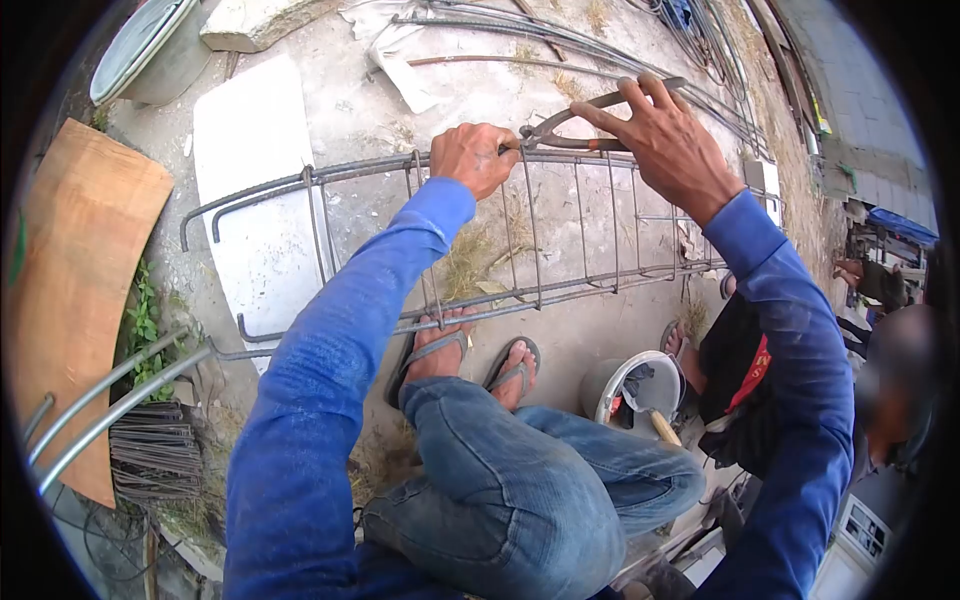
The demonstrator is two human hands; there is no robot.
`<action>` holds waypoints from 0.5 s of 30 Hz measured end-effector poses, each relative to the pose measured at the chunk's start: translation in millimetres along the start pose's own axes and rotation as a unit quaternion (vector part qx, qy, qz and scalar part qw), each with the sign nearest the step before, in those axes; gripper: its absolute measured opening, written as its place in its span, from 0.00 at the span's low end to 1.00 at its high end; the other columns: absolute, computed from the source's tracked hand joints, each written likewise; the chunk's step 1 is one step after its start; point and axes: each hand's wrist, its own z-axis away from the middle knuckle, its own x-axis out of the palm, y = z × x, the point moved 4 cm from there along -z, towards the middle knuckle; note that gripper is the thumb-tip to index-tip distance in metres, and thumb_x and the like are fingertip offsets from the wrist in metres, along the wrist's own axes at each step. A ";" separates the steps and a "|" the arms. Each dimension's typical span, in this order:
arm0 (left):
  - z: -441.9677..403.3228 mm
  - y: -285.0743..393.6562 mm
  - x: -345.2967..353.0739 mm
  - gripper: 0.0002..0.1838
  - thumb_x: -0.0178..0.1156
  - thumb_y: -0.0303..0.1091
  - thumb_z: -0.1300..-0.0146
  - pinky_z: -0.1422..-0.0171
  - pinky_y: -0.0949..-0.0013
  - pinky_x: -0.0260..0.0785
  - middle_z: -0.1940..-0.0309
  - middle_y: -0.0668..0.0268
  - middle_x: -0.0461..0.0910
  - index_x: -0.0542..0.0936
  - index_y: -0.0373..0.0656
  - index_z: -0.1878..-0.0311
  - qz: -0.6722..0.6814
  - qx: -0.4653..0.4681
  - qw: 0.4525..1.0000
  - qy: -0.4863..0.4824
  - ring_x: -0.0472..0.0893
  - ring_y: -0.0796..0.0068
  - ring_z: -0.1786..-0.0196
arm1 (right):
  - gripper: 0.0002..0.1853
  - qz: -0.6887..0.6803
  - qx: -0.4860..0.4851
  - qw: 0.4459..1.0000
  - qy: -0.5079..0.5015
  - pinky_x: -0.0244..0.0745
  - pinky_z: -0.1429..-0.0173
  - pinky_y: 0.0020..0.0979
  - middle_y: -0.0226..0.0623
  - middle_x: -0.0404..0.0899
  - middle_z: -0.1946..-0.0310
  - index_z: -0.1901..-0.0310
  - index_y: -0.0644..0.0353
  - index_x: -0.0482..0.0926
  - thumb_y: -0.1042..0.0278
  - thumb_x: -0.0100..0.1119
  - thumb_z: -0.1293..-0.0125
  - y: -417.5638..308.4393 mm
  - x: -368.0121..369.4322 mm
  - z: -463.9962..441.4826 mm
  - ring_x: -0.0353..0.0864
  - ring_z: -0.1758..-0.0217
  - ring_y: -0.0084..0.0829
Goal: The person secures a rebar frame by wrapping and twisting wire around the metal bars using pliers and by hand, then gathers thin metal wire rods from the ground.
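Observation:
A long rebar cage (pixel 575 285), made of bars tied to thin square stirrups, lies across the ground in front of my feet. My left hand (pixel 474 160) is closed at its far top bar, next to a stirrup; any wire under the fingers is hidden. My right hand (pixel 668 140) holds steel pincers (pixel 560 128) with their handles spread apart. The pincers' jaws meet the top bar just right of my left fingers.
A bucket (pixel 600 385) with a wooden-handled tool stands right of my feet, near another person (pixel 760 370). Wooden board (pixel 85 290), stacked stirrups (pixel 155 450) and a basin (pixel 150 50) lie left. Loose rebar (pixel 580 45) stretches behind the cage.

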 end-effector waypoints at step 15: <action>1.1 2.1 -3.3 0.12 0.68 0.43 0.41 0.53 0.55 0.79 0.67 0.57 0.89 0.93 0.58 0.56 0.020 -0.003 1.000 -0.002 0.88 0.54 0.63 | 0.25 0.049 -0.081 0.995 -0.036 0.80 0.32 0.46 0.36 0.78 0.39 0.30 0.26 0.76 0.65 0.57 0.26 3.8 9.7 -34.3 0.76 0.31 0.40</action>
